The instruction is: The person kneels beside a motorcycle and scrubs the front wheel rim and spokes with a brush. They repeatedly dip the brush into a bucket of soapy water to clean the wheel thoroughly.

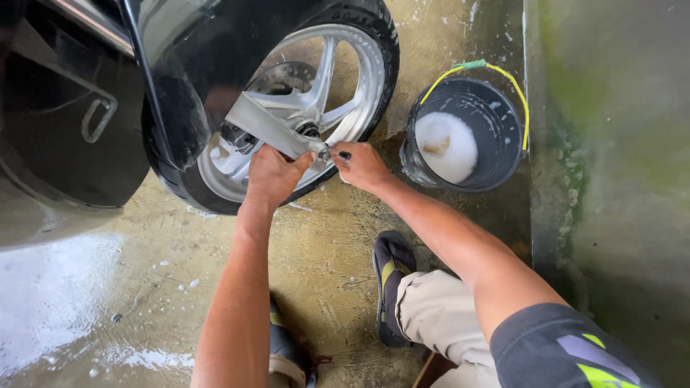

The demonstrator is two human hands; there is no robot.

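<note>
A motorcycle front wheel (359,86) with a silver spoked rim and black tyre stands on wet concrete. Its silver fork leg (262,126) runs down to the axle. My left hand (272,174) is closed around the lower end of the fork leg by the hub. My right hand (361,165) is at the axle end, fingers pinched on a small dark part (345,155) there; what it is I cannot make out. Soap foam clings to the rim.
A black bucket (503,154) with a yellow handle, full of soapy water, sits right of the wheel. A mossy concrete wall (618,144) rises at right. The black motorcycle body (72,108) fills the upper left. My sandalled feet (392,280) rest on the wet floor.
</note>
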